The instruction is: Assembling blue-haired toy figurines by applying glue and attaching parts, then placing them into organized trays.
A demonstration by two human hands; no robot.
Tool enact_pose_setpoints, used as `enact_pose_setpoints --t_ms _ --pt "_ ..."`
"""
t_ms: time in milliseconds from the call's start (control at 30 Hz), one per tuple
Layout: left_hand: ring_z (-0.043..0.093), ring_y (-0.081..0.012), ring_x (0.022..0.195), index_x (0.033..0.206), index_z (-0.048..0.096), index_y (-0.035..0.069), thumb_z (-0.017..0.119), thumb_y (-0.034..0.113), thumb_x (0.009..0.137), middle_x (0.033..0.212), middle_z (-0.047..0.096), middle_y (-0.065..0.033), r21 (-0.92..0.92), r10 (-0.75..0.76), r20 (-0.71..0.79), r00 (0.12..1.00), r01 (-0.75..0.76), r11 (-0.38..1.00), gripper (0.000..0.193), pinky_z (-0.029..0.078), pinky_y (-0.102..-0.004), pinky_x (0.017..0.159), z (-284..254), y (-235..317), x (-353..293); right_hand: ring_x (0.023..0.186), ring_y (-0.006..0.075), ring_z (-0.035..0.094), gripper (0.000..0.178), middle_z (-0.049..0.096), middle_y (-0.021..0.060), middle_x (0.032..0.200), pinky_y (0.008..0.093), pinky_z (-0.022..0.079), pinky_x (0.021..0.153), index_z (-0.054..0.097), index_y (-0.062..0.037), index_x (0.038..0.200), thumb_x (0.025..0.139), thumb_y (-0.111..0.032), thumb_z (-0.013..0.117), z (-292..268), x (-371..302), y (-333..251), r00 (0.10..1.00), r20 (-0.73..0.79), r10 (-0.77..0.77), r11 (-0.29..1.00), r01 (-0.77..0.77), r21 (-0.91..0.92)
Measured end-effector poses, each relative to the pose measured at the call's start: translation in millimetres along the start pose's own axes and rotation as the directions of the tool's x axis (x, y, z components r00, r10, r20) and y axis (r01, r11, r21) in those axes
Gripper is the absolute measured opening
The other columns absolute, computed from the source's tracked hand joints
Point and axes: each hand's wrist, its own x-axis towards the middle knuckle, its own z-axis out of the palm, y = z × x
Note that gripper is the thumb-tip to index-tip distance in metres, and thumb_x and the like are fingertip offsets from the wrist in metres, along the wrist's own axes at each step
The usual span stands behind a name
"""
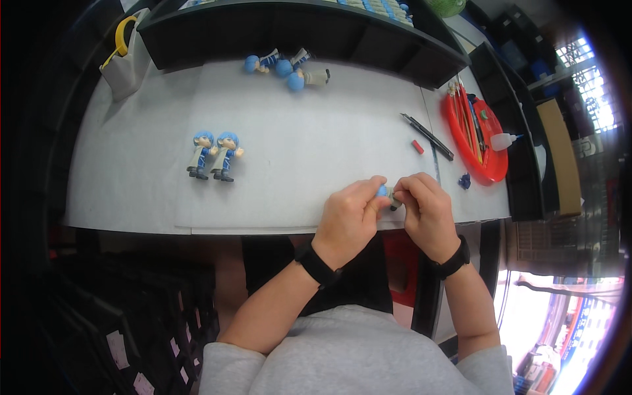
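Note:
Close to the table's front edge, my left hand (350, 214) is closed around a small figurine (382, 191) with blue hair and a beige coat. My right hand (426, 209) pinches at the coat side of the same figurine, its fingertips touching it. Fingers cover most of the figurine. To the left, two like figurines, a left one (201, 156) and a right one (226, 157), lie side by side face up. Farther back, three more lie by the crate: a left one (252, 64), a middle one (284, 68) and a front one (297, 80).
A black crate (296, 36) of figurines spans the back. At right lie a black pen-like tool (431, 138), a red cap (418, 147), a small dark blue piece (465, 181) and a red tray (492, 172) with brushes and a dropper bottle (503, 141). A tape dispenser (122, 76) stands back left.

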Motion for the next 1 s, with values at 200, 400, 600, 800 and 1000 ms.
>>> enact_pose_setpoints --t_ms 200,400,600,800,1000 --pt "0.059 -0.0125 0.056 0.103 0.056 -0.004 0.053 0.001 0.082 0.074 0.06 -0.0117 0.015 0.022 -0.012 1.0 -0.022 1.0 0.021 0.048 -0.0225 0.052 1.3 -1.6 -0.2 0.067 0.029 0.051 0.011 0.05 0.0119 0.07 0.036 0.041 0.059 0.052 -0.0003 0.077 0.07 0.008 0.054 1.7 0.9 -1.9 1.0 0.014 0.011 0.999 -0.011 -0.03" --pt "0.059 -0.0131 0.056 0.103 0.056 -0.004 0.053 0.001 0.083 0.074 0.06 -0.012 0.013 0.027 -0.012 1.0 -0.027 1.0 0.022 0.048 -0.0227 0.052 2.2 -3.5 -0.1 0.067 0.03 0.051 0.011 0.05 0.0127 0.069 0.0364 0.041 0.059 0.052 -0.0003 0.076 0.069 0.008 0.054 -0.4 -4.7 2.8 0.999 0.02 0.027 0.999 -0.026 -0.045" --pt "0.059 -0.0132 0.057 0.104 0.056 -0.004 0.052 0.002 0.083 0.075 0.06 -0.0117 0.002 0.014 -0.013 1.0 -0.014 1.0 0.022 0.048 -0.0229 0.053 1.3 -1.1 -1.3 0.066 0.0298 0.051 0.011 0.05 0.0122 0.069 0.0361 0.041 0.058 0.052 -0.0005 0.077 0.069 0.008 0.054 -0.4 -5.4 3.0 0.999 0.022 0.035 0.998 -0.034 -0.044" --pt "0.059 -0.0131 0.057 0.103 0.056 -0.004 0.053 0.002 0.083 0.074 0.06 -0.0113 0.009 0.019 -0.005 1.0 -0.019 1.0 0.021 0.048 -0.0227 0.053 0.7 -0.1 0.1 0.066 0.0296 0.051 0.011 0.05 0.0121 0.07 0.0361 0.041 0.058 0.052 -0.0002 0.077 0.07 0.008 0.053 1.1 1.1 -0.8 0.999 0.029 0.029 0.999 -0.029 -0.025" --pt "0.059 -0.0126 0.057 0.103 0.056 -0.003 0.053 0.002 0.083 0.073 0.06 -0.0112 -0.002 0.021 -0.013 1.0 -0.021 1.0 0.021 0.048 -0.0228 0.053 0.8 -2.7 0.0 0.065 0.03 0.051 0.011 0.05 0.0124 0.069 0.0361 0.041 0.058 0.052 -0.0003 0.077 0.07 0.008 0.053 3.1 3.6 -2.1 0.999 0.029 0.02 0.999 -0.019 -0.039"
